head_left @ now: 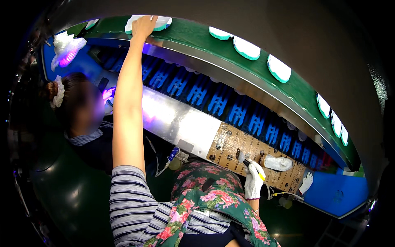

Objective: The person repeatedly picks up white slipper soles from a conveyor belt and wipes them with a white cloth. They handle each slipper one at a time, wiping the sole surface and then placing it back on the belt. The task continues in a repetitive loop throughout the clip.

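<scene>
My bare left hand (pixel 144 27) reaches far across to the green belt, its fingers closed over a white shoe sole (pixel 163 23) with a green edge. Part of that sole is hidden behind the hand. My right hand (pixel 254 174), in a white knit glove, grips a brush (pixel 241 156) with dark bristles. The brush is over the brown printed sheet (pixel 230 142) on the metal worktop. To the right of this hand, a shallow container (pixel 278 163) with white contents sits on the sheet.
More white soles (pixel 247 48) lie along the curved green conveyor belt (pixel 193 35). Below it runs a row of blue forked holders (pixel 218 103). A co-worker (pixel 80 107) is close at left. A white glove (pixel 306 182) lies by a blue panel (pixel 335 193) at right.
</scene>
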Tool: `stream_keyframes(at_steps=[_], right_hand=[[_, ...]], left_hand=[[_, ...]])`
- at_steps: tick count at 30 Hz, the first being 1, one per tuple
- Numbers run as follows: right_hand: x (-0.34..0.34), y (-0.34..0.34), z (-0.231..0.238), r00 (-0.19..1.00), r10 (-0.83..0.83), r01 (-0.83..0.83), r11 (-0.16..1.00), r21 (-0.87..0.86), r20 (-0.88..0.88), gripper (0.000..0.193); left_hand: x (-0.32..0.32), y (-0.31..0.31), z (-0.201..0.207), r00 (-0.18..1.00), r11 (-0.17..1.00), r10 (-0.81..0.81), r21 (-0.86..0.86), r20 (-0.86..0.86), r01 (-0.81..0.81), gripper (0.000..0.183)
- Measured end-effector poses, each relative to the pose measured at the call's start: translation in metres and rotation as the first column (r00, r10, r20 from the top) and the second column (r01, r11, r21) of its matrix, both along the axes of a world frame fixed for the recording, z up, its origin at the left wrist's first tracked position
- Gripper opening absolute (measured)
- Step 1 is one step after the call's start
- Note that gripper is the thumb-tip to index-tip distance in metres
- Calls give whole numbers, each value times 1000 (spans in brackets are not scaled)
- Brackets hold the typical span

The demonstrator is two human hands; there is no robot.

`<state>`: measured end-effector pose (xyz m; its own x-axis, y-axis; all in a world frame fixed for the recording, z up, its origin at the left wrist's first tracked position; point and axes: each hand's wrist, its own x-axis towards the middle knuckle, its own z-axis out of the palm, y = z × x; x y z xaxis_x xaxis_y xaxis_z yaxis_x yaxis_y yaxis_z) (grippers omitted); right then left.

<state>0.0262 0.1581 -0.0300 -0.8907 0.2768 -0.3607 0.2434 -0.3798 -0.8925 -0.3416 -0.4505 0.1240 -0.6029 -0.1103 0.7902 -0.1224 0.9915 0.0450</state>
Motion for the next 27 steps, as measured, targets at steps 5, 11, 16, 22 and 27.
stream_keyframes(at_steps=[5, 11, 16, 22, 27], right_hand=[[6, 5, -6, 999, -25, 26, 996, -89, 21, 22], [1, 5, 2, 999, 25, -27, 992, -124, -21, 22], [8, 16, 11, 1000, -1, 2, 988, -156, 6, 23], [-7, 29, 45, 998, -4, -16, 960, -279, -70, 26], [-20, 34, 85, 968, 54, -128, 946, -298, -245, 24]], left_hand=[[-10, 151, 24, 932, 934, -343, 148, 115, 325, 36], [23, 200, -17, 885, 754, -463, 504, -48, 422, 21], [108, 193, -14, 592, 11, -538, 698, -599, 716, 23], [233, 188, -23, 673, 506, -278, 491, -685, 709, 29], [272, 249, -33, 688, 6, -153, 695, -710, 719, 44]])
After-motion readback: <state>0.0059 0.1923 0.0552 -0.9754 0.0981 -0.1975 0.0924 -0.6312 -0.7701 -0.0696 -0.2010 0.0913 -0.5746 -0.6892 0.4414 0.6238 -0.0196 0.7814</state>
